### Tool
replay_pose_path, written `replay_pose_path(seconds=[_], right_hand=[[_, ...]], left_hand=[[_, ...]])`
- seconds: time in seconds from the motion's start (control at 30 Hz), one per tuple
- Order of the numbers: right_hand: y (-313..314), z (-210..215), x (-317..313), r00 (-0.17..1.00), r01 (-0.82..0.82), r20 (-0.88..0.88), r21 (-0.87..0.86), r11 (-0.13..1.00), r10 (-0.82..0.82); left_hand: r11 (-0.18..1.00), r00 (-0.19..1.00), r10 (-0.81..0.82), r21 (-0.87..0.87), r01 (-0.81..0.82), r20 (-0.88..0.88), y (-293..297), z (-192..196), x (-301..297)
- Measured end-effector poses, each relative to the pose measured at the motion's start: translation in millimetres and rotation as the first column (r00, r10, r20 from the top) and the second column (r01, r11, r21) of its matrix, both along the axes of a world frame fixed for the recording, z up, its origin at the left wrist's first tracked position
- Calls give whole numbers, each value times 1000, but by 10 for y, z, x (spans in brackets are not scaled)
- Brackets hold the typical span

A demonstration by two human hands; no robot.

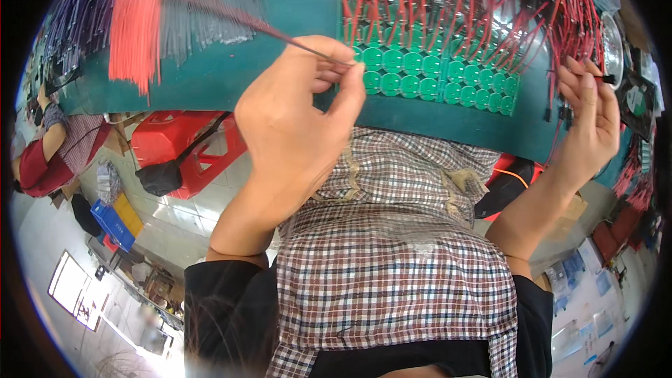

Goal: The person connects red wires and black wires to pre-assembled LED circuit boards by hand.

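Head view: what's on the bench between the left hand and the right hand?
In the head view, rows of green round discs with red wires sit on the teal bench between left hand and right hand.

A green bench carries round green discs (in rows) and red wires.

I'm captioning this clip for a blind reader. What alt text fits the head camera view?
Seen from above, a person's left hand pinches a thin dark wire over a green workbench, while the right hand holds a small black connector beside rows of round green parts with red wires. A checked apron covers the lap.
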State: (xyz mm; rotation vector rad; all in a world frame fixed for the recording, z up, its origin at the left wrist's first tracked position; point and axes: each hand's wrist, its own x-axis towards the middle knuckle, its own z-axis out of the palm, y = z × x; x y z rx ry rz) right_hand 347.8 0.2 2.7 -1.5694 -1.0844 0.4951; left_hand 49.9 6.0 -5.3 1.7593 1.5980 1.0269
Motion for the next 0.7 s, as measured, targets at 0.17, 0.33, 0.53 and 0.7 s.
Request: replay_pose_path(seconds=[0.17, 0.33, 0.53, 0.7], right_hand=[[-19, -233, 135, 999, 31, -37, -133, 991, -37], [-67, -208, 52, 999, 36, 6, -201, 979, -35], [-111, 40, -553, 946, -263, -237, -166, 950, 220], [-48, -82, -1136, 889, -445, -190, -148, 883, 416]], left_hand=[[999, 999, -7, -33, 5, -51, 42, 76, 109], [999, 996, -9, -50, 4, -91, 47, 73, 101], [998, 988, 0, -58, -9, -158, 31, 64, 60], [1000, 974, -11, 3, 12, -228, 80, 30, 47]])
